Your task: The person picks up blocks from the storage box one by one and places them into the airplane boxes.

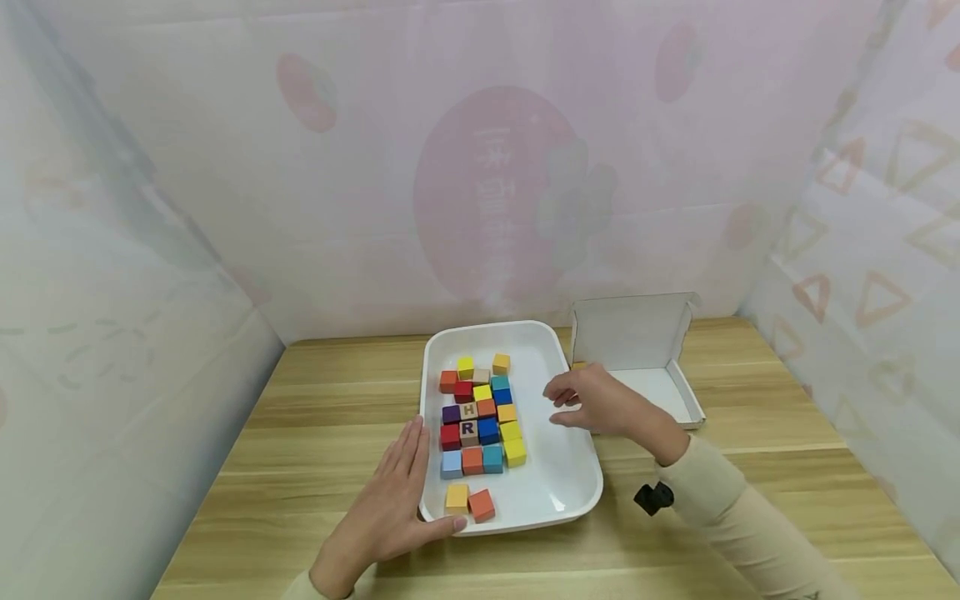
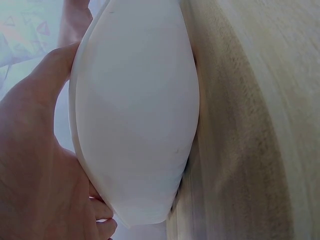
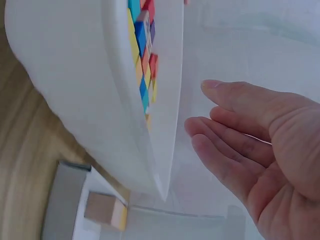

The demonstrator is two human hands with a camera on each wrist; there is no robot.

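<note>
**Two hands at a tray of blocks**

A wooden table (image 1: pixel 315 417) with pale, streaked grain is filling the lower half of the head view. Thin, translucent sheeting (image 1: pixel 495 167), printed with faded pink shapes and triangles, is closing it in at the back and both sides.

A white tray (image 1: pixel 558 467), smooth, glossy and round-cornered, is sitting at the lower centre. Small painted cubes, the blocks (image 1: pixel 480 417), are lying packed in rows in its left half: yellow, red, blue, orange, purple, plus two plain wooden ones lettered H and R. Two loose blocks (image 1: pixel 468 502), yellow and orange, are lying near the tray's front left corner. To the tray's right, an open white cardboard box (image 1: pixel 652 367) is standing with its lid up; the right wrist view is showing a tan block (image 3: pixel 105 210) inside it.

The left hand (image 1: pixel 390 500) is lying flat on the table, fingers straight, pressing against the tray's left rim, its thumb hooking round the front corner. The right hand (image 1: pixel 596 400) is hovering over the tray's right edge, fingers relaxed and loosely spread, holding nothing, near the rows but apart from them.
</note>
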